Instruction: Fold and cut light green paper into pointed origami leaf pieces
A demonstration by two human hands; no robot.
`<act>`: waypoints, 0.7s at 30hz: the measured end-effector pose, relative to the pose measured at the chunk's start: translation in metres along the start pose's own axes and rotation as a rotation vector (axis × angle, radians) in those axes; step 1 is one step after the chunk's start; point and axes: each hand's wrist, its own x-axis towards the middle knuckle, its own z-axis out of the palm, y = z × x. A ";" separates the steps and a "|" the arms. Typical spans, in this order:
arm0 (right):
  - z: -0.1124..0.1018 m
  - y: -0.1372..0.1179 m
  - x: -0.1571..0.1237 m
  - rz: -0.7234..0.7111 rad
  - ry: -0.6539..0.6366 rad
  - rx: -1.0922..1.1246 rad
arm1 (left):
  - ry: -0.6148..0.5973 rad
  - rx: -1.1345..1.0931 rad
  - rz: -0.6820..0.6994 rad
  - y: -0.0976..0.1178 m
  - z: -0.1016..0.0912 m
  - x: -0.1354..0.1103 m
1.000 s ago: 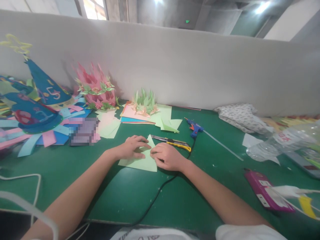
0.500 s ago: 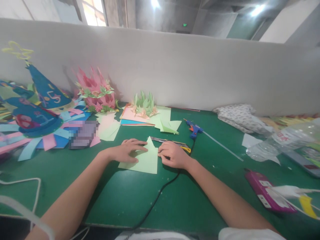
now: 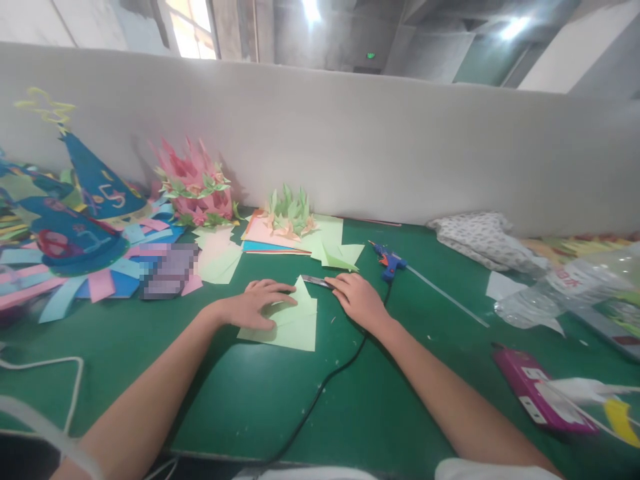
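Note:
My left hand [image 3: 256, 305] lies with its fingers spread on a pale green sheet of paper [image 3: 295, 333], pressing it to the table. The sheet has a pointed peak along its top edge. To the right of it, my right hand [image 3: 361, 299] is closed over the rear part of a slim metal-bladed cutting tool [image 3: 315, 281]. Its blade points left towards the paper's peak, while the hand covers the handle. Just beyond the hands rests a folded pale green paper piece [image 3: 343, 256].
A blue glue gun [image 3: 393, 261] with a glue stick lies right of centre, its black cord [image 3: 325, 385] crossing the green table. Paper crowns [image 3: 289, 217] and blue cone hats [image 3: 103, 183] stand behind. A plastic bottle [image 3: 560, 287] and magenta power strip [image 3: 540, 390] lie rightward.
My right hand has left the paper's right edge and moved up and right onto the cutting tool, covering its yellow handle. My left hand stays on the paper.

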 end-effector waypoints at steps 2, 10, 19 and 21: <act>-0.001 0.000 0.000 0.032 0.043 -0.045 | 0.057 -0.001 0.011 0.001 0.002 0.001; -0.004 -0.002 -0.001 -0.015 0.120 0.052 | 0.163 -0.009 0.031 0.008 0.007 0.005; 0.000 -0.006 -0.001 -0.146 0.020 0.149 | 0.245 0.012 0.141 0.011 0.015 0.010; -0.002 -0.007 -0.001 -0.175 0.008 0.183 | 0.269 -0.007 0.159 0.010 0.018 0.013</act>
